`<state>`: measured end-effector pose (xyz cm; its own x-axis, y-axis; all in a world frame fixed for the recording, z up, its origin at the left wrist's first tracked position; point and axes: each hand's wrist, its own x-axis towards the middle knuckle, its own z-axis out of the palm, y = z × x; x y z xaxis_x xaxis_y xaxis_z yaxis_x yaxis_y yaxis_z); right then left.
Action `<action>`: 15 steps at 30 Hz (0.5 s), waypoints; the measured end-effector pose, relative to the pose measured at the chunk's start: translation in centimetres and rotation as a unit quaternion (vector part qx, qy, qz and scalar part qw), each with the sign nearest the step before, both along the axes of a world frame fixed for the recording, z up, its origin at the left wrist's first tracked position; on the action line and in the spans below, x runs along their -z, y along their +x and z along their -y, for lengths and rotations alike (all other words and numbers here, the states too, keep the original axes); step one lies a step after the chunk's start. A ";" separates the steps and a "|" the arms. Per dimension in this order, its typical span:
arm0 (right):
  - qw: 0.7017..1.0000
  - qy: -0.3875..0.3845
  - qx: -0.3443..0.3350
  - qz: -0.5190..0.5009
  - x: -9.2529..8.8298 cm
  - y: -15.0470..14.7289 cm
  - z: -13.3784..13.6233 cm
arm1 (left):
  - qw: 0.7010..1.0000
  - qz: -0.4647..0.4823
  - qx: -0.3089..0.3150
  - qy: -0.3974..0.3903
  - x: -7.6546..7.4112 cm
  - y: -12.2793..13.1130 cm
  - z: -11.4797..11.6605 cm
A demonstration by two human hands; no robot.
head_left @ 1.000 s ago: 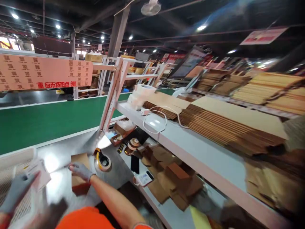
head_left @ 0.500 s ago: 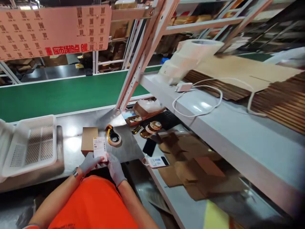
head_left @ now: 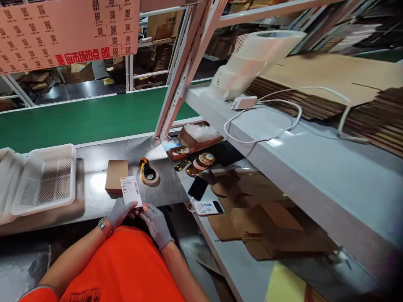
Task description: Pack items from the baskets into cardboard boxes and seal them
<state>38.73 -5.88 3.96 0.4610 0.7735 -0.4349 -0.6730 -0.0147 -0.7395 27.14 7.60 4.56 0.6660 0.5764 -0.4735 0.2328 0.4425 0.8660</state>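
A white printed shipping label (head_left: 131, 191) is held up in front of my body. My left hand (head_left: 121, 212), in a grey glove, pinches its lower edge with the thumb on top. At the label's lower right corner, the gloved fingers of my right hand (head_left: 156, 223) are closed on it; their tips are partly hidden. Just beyond the label a small closed brown cardboard box (head_left: 116, 174) sits on the metal table (head_left: 166, 186). To the right of the box lies a yellow and black tape dispenser (head_left: 147, 173) with a roll of tape.
White plastic baskets (head_left: 73, 176) stand at the left. A green conveyor belt (head_left: 94, 117) runs behind the table. On the right are phones (head_left: 206, 207), a jar (head_left: 201, 162), a box cutter (head_left: 181, 165) and flattened cardboard (head_left: 252, 218), below a shelf (head_left: 302, 163) holding tape rolls (head_left: 248, 58).
The camera view has shifted slightly. The label now tilts a little, and my right hand sits slightly lower along its bottom corner. The box and tape dispenser have stayed on the table.
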 end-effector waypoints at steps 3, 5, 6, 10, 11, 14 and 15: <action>1.000 0.005 -0.003 0.002 -0.5 0.0 -0.1 | 1.000 0.003 0.003 -0.001 -0.2 0.1 0.0; 1.000 0.008 -0.007 0.011 -0.8 0.1 -0.1 | 1.000 0.007 0.003 -0.006 -0.3 0.1 -0.1; 1.000 0.007 -0.009 0.015 -0.9 0.1 -0.2 | 1.000 0.009 0.003 -0.008 -0.4 0.1 -0.1; 0.999 0.014 -0.015 0.042 -0.5 0.1 -0.5 | 1.000 0.008 0.028 -0.010 -0.4 0.1 -0.3; 0.998 0.019 -0.014 0.052 -0.3 0.1 -0.6 | 0.999 0.001 0.042 -0.008 -0.4 0.1 -0.4; 0.998 0.019 0.007 0.063 0.5 0.0 -1.2 | 0.993 -0.073 0.057 0.070 -0.4 0.0 -0.9; 0.998 0.014 0.018 0.060 0.8 -0.1 -1.5 | 0.984 -0.112 0.047 0.133 -0.4 -0.1 -1.1</action>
